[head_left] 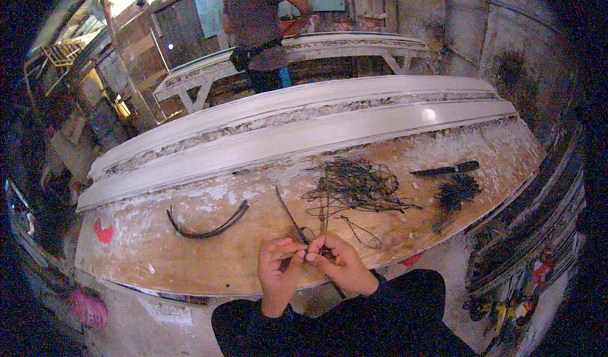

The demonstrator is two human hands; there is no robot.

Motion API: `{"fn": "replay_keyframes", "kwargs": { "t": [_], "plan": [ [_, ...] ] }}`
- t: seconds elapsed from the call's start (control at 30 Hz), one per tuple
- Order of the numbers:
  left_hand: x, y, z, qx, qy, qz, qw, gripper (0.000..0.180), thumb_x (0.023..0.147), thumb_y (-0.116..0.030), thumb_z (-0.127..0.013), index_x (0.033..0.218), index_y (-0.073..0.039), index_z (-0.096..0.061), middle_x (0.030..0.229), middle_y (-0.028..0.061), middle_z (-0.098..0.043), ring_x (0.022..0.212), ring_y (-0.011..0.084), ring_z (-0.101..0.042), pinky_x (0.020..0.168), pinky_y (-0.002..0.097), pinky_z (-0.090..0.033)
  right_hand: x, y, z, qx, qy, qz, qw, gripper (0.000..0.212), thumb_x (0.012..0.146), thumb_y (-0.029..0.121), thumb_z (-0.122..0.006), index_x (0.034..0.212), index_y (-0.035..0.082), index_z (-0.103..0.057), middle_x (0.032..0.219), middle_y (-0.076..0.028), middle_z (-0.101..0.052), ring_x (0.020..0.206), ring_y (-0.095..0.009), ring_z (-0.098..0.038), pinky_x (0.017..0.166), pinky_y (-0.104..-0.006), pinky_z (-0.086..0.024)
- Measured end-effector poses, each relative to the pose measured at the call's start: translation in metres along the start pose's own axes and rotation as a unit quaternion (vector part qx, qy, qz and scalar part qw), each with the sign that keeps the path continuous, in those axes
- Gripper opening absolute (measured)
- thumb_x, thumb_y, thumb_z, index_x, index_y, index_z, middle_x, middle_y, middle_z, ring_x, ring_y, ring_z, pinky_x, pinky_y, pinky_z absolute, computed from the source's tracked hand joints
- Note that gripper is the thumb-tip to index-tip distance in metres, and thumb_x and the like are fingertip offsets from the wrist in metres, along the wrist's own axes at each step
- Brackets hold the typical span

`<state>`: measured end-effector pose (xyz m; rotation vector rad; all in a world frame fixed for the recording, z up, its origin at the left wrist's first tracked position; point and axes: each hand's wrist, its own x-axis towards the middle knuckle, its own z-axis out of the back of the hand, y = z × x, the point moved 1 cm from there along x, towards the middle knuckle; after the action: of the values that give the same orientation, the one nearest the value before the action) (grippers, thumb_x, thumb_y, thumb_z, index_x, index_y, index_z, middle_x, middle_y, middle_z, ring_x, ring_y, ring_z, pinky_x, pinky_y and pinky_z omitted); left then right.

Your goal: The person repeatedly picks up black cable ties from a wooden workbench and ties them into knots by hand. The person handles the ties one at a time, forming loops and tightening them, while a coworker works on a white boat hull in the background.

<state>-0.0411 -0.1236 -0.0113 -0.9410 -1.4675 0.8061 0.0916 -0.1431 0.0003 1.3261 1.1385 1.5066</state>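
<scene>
Near the front edge of the wooden table [209, 271], my left hand [278, 269] and my right hand [343, 265] meet with fingertips pinched together. Between them is a thin dark strip [289, 208] that runs away over the table and back past my right hand toward my lap. Dark cord appears to lead from my fingers toward a loose tangle of cord [358, 186] just beyond. The fingers hide the exact point where cord and strip meet. A single cord loop [362, 231] lies beside my right hand. To the left rest several curved dark strips [209, 235].
A dark-handled knife [445, 168] and a bundle of short dark cords [459, 191] lie right of the tangle. Long white boards [304, 132] span the table's far side. Beyond, a person [256, 15] stands at another bench [354, 43]. A pink basket [88, 309] sits low left.
</scene>
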Motion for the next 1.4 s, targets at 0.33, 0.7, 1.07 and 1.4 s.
{"fn": "replay_keyframes", "kwargs": {
  "t": [0.33,0.7,1.07,1.4],
  "plan": [
    [0.003,-0.005,0.007,0.112,0.088,-0.036,0.989,0.01,0.075,0.003,-0.059,0.083,-0.001,-0.057,0.086,0.0085,-0.054,0.077,0.0157,-0.055,0.065,0.0241,-0.047,-0.001,-0.012,0.003,0.277,0.042,-0.121,0.952,0.012,0.083,0.011,-0.056,0.091,0.003,-0.055,0.085,-0.006,-0.059,0.076,-0.011,-0.056,0.067,-0.0218,-0.044],
    [0.004,0.002,0.012,-0.001,0.159,0.092,0.983,0.013,0.075,0.0,-0.061,0.088,0.0,-0.058,0.089,0.0081,-0.054,0.076,0.0167,-0.056,0.061,0.025,-0.05,0.001,-0.005,0.008,0.149,0.023,-0.068,0.986,0.006,0.078,0.008,-0.061,0.08,0.005,-0.056,0.074,-0.002,-0.059,0.062,-0.009,-0.054,0.055,-0.0185,-0.041],
    [0.009,0.005,0.023,-0.097,0.201,0.213,0.951,0.005,0.08,-0.005,-0.057,0.084,-0.002,-0.057,0.08,0.0048,-0.055,0.065,0.0118,-0.053,0.051,0.0223,-0.045,0.0,0.001,-0.002,0.124,0.039,-0.039,0.991,0.018,0.077,0.009,-0.063,0.092,0.007,-0.052,0.07,0.004,-0.049,0.066,-0.004,-0.045,0.057,-0.0188,-0.036],
    [0.013,0.01,0.019,-0.09,0.121,0.225,0.963,0.008,0.082,-0.012,-0.056,0.082,-0.004,-0.055,0.078,0.0039,-0.057,0.065,0.0096,-0.051,0.054,0.022,-0.041,-0.004,-0.009,-0.006,0.095,0.021,0.021,0.995,0.02,0.08,0.0,-0.056,0.075,0.009,-0.038,0.076,0.002,-0.037,0.072,-0.005,-0.042,0.065,-0.0187,-0.037]
  ]
}}
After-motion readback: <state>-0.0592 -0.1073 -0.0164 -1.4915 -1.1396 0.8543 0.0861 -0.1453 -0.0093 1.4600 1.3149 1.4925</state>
